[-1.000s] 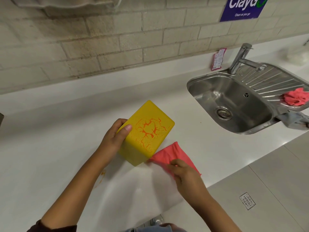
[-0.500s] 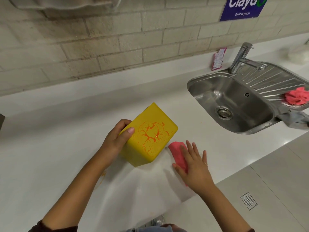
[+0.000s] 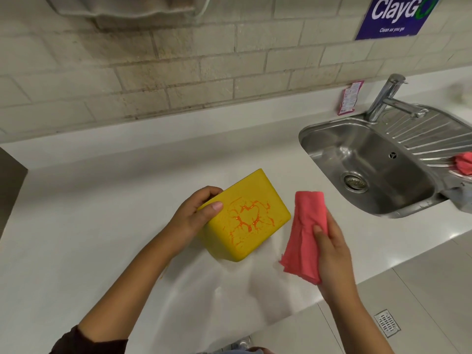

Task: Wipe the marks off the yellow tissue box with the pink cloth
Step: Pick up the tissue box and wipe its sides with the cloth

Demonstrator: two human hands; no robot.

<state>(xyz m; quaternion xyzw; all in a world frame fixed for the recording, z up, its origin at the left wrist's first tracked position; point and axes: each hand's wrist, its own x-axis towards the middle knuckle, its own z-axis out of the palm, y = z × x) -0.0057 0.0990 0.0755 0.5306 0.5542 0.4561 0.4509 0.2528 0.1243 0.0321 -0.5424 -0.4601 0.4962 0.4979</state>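
The left hand [image 3: 194, 218] grips the left end of the yellow tissue box [image 3: 246, 215], fingers curled over its far edge and thumb pressed on the upturned face. The box is tilted above the white counter [image 3: 76, 226], and that face carries orange marks [image 3: 249, 217]. Just to the right, apart from the box, the right hand [image 3: 332, 251] is closed on the pink cloth [image 3: 305, 231], thumb on top; the cloth hangs loosely folded, its near end drooping toward the counter. Far right, a steel sink [image 3: 378, 159] with a tap [image 3: 388, 98] has another pink cloth [image 3: 463, 164] lying on its draining board.
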